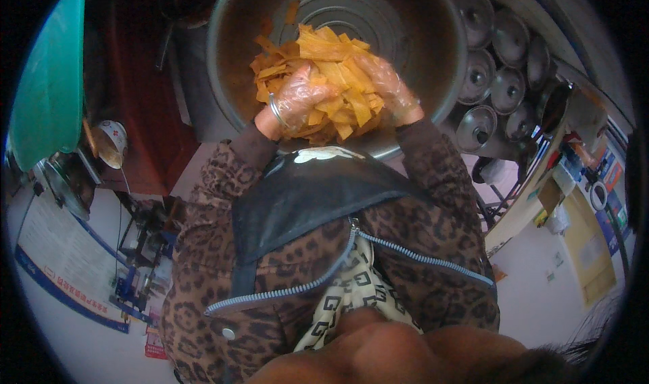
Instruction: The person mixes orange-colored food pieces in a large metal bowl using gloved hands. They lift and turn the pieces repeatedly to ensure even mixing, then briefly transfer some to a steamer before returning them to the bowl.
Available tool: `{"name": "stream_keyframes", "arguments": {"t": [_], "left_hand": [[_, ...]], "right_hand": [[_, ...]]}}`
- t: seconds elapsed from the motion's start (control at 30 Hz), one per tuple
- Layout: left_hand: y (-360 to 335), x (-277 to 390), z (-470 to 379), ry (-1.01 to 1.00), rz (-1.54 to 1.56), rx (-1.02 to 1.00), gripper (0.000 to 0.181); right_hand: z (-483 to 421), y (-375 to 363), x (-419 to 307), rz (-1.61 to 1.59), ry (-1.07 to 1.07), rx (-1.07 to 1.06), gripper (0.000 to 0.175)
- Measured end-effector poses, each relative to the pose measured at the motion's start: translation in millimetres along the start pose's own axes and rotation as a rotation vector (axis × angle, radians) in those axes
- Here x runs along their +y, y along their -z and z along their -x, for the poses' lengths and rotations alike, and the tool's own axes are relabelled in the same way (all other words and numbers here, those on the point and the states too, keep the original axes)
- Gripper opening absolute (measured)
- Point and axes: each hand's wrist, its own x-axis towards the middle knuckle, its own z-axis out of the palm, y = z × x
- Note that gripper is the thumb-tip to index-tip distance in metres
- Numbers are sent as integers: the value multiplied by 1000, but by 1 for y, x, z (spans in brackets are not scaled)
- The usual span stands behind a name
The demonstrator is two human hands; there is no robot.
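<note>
A heap of flat orange-yellow food strips, like cut tofu skin, lies in the near part of a wide metal basin. My left hand, in a clear plastic glove with a bangle at the wrist, grips strips on the heap's left side. From the right, my right hand, gloved the same way, is pressed into the strips, its fingertips partly hidden among them. The two hands cup the heap between them. A few loose strips cling to the basin's far left wall.
Several round metal lids sit right of the basin. At left are a dark red cabinet, a flowered bowl and a green plastic sheet or container. My dark apron meets the basin's near rim.
</note>
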Motion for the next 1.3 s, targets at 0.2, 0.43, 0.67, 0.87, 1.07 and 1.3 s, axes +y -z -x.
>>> {"name": "stream_keyframes", "arguments": {"t": [0.2,0.43,0.67,0.87,1.07,1.3], "left_hand": [[0,-19,-2,-68,-102,54,74],[5,-16,-6,-97,-234,-76,77],[17,-18,-10,-58,-375,-147,79],[14,-8,-12,-83,-451,-181,74],[21,-3,-21,-108,-749,-256,68],[25,7,-28,-68,-841,-306,62]], "right_hand": [[1,-1,9,-85,-62,128,36],[-5,15,29,-200,-95,182,35],[7,3,22,-271,-131,216,36],[9,2,21,-254,-102,233,34],[8,9,21,-194,-48,232,35],[11,2,13,-212,-76,240,35]]}}
